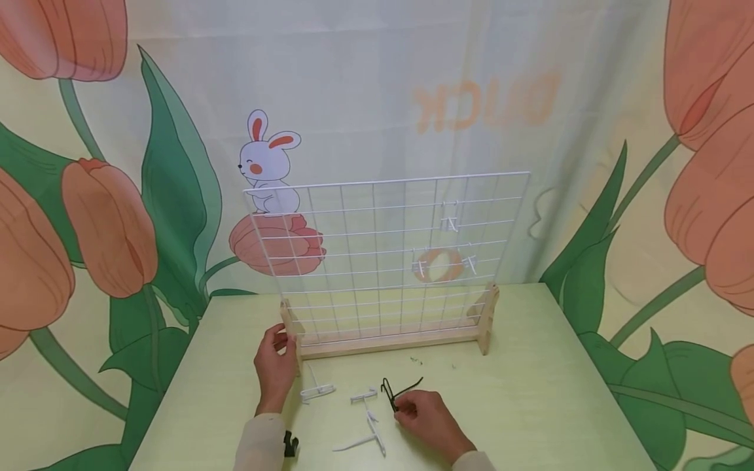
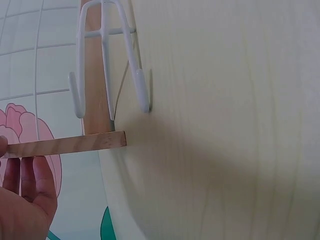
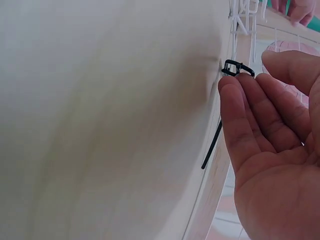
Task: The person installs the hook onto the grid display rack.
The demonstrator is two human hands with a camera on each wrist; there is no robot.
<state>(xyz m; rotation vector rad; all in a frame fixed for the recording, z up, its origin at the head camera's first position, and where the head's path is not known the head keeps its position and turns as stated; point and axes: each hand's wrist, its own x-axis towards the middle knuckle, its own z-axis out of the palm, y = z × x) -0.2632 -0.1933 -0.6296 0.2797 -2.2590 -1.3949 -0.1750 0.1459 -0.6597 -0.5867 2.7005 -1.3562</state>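
A white wire grid (image 1: 359, 261) stands upright in a wooden stand (image 1: 389, 345). My left hand (image 1: 275, 363) holds the left end piece of that stand, its fingers (image 2: 44, 177) against one side and the thumb at the other. My right hand (image 1: 432, 418) reaches down at a black wire hook (image 1: 390, 392). In the right wrist view its fingertips (image 3: 232, 85) are right at the hook's frame, while the thumb (image 3: 290, 67) is apart from it. The black prong (image 3: 212, 145) extends past the fingers. Several white hooks (image 1: 318, 391) lie between the hands.
Further white hooks (image 1: 452, 224) hang on the grid's right half. Small green bits (image 1: 416, 360) lie on the pale wood-look table (image 1: 548, 392). A black clip (image 1: 290, 445) sits at the left sleeve. Printed cloth with tulips and a rabbit surrounds the table.
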